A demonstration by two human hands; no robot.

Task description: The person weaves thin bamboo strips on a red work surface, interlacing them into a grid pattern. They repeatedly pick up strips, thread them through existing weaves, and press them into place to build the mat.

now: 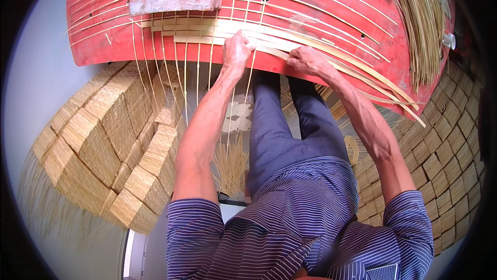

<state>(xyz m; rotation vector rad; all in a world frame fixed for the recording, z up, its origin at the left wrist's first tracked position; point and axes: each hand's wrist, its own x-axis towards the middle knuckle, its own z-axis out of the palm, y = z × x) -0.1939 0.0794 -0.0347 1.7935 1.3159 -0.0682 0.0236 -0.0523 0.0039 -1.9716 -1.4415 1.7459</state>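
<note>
Meanwhile both hands' grip pinches bamboo strips (290, 39) on the red table (331, 0), grey brick (175, 1) nearby.

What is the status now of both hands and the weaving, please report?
Left hand pinching flat bamboo strips on the red board. Right hand pressing the same strip bundle. Grey stone block weighs the thin ribs; nothing blocks the hands.

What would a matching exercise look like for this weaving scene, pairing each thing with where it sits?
Things:
1. grey stone block
2. bundle of loose bamboo strips
3. stacks of woven mats
4. left hand

Places:
A. far right end of the red board
B. on the floor to the person's left
C. pressing the woven strips at the board's near edge
D. lying on the board's top left, on the strips

Pairs: 1-D, 2-A, 3-B, 4-C
</note>
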